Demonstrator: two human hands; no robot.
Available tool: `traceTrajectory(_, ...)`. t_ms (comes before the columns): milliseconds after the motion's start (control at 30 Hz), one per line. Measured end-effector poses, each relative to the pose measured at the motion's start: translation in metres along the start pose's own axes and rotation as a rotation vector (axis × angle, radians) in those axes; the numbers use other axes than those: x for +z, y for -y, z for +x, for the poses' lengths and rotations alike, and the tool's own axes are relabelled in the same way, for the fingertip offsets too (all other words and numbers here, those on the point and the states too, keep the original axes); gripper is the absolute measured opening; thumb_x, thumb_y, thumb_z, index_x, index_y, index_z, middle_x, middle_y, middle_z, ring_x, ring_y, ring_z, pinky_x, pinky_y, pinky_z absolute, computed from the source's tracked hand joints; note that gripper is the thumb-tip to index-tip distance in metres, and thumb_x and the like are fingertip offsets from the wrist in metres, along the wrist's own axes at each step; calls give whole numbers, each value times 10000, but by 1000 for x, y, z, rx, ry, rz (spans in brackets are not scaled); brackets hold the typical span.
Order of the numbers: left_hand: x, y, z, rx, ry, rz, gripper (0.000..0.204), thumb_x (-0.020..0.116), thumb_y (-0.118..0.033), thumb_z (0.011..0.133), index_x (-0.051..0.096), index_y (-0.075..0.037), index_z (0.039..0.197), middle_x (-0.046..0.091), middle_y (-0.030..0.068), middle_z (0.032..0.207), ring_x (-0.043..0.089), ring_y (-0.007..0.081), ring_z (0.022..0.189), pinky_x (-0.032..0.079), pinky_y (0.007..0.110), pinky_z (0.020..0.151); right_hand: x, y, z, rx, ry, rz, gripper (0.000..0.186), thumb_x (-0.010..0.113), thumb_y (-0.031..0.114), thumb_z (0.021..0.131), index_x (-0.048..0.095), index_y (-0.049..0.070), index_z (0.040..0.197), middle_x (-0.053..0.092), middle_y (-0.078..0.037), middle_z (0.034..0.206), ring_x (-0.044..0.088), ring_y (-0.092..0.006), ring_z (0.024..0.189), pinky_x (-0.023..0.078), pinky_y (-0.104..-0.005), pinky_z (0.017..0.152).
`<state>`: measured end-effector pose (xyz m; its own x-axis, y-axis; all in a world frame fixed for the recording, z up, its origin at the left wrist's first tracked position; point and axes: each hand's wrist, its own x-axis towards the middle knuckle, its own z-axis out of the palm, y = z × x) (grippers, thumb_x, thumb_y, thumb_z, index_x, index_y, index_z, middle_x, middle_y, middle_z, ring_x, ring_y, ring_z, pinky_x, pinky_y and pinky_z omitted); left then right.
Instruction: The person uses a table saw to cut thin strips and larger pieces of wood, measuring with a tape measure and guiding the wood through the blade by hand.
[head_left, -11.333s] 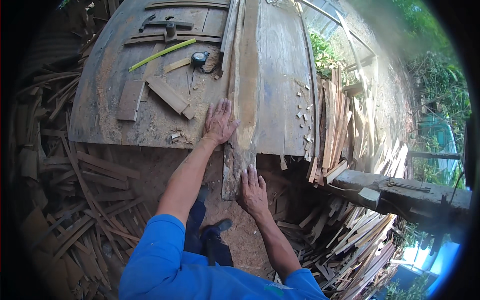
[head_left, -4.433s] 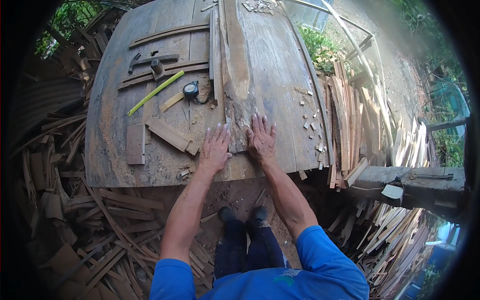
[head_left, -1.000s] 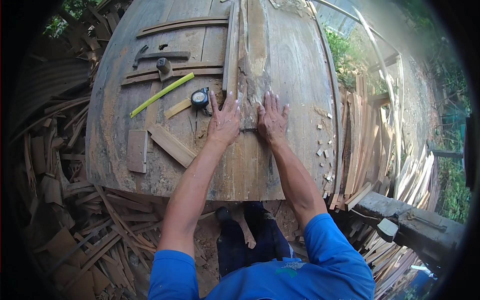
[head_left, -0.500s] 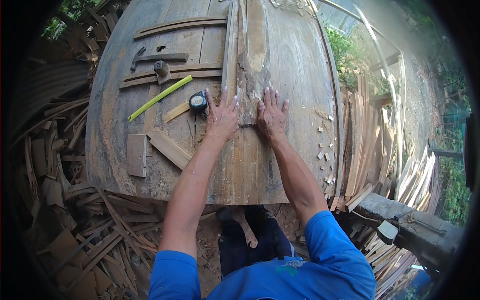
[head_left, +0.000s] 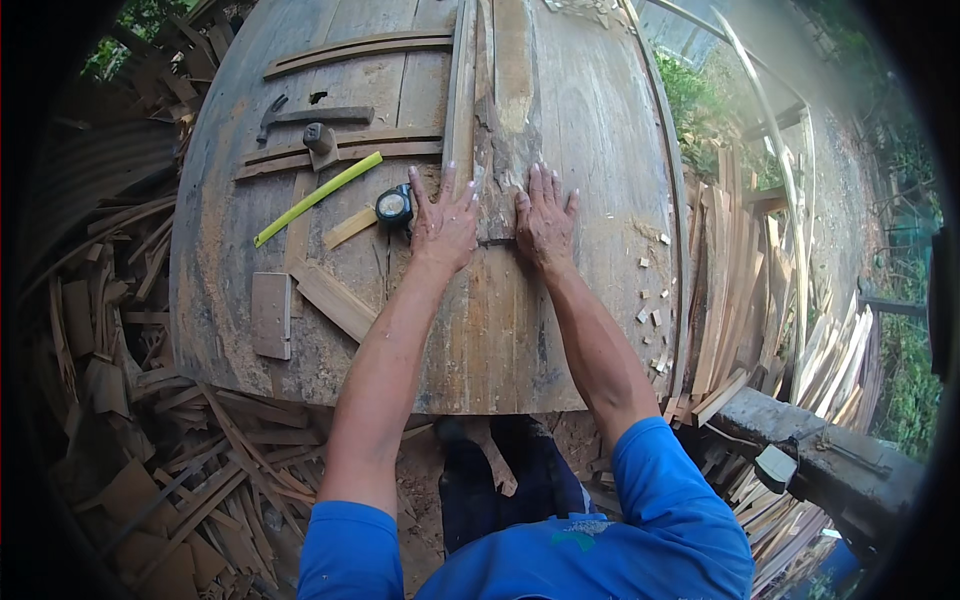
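Note:
Both of my palms face down on the worn wooden worktable (head_left: 350,375). My left hand (head_left: 443,228) lies flat with its fingers spread, beside a black tape measure (head_left: 393,205) and over the near end of a long wooden strip (head_left: 462,85). My right hand (head_left: 546,222) rests flat too, its fingers stretched forward along the right edge of a rough-barked wooden board (head_left: 512,120). That board runs away from me between the two hands. Neither hand is gripping anything.
Left on the table lie a claw hammer (head_left: 320,116), slotted wooden strips (head_left: 355,48), a yellow strip (head_left: 318,198), a block with a peg (head_left: 320,143) and a flat wood piece (head_left: 271,315). Small offcuts (head_left: 657,317) sit at the right. Scrap wood (head_left: 215,480) is heaped around the table.
Both hands stay almost in place, flat on the table. The whole view has shifted very slightly; the objects on the table keep their places.

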<state>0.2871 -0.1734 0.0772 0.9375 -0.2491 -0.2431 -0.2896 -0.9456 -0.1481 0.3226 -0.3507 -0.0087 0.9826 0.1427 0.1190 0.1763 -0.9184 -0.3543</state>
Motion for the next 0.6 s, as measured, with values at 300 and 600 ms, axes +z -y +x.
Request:
traceTrajectory(300, -3, 3, 12, -13, 0, 14, 538, 604, -275, 882, 547, -150, 1402, 390, -15, 1565, 147, 316, 1524, -1, 814, 1086, 3, 0, 11, 17, 10, 20, 586, 288, 390, 1045, 312, 80, 1542, 294, -120, 1612, 263, -303, 1492, 62, -594, 1200)
traceTrajectory(600, -6, 6, 26, -9, 2, -3, 538, 563, -243, 894, 527, -140, 1421, 386, -17, 1568, 158, 314, 1522, 0, 821, 1080, 2, -2, 24, 10, -23, 10, 584, 291, 386, 1044, 323, 70, 1534, 317, -127, 1600, 289, -311, 1481, 85, -611, 1191)
